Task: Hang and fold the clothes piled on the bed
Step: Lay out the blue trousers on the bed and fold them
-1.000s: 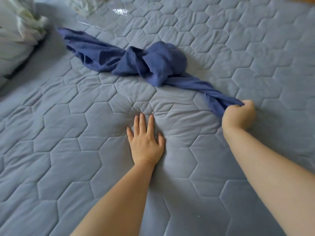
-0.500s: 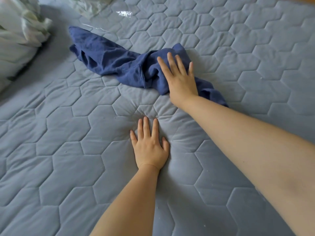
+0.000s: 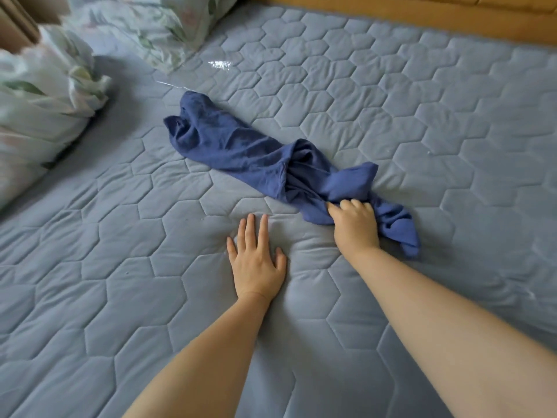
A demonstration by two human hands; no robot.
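Note:
A crumpled dark blue garment (image 3: pixel 241 149) lies stretched diagonally across the grey quilted bed (image 3: pixel 422 116), from upper left to lower right. My right hand (image 3: pixel 355 224) grips a bunch of its fabric near the lower right end, fingers curled into the cloth. My left hand (image 3: pixel 256 260) presses flat on the mattress, fingers straight, just left of the right hand and apart from the garment.
Two floral pillows sit at the head of the bed, one at the far left (image 3: pixel 39 110) and one at the top (image 3: pixel 150 25). A wooden bed frame (image 3: pixel 422 13) runs along the top right. A small shiny scrap (image 3: pixel 221 64) lies near the top pillow.
My right hand went from lying flat on the garment's middle to gripping its near end, closer to me. The garment lies more stretched out. The left hand stays planted.

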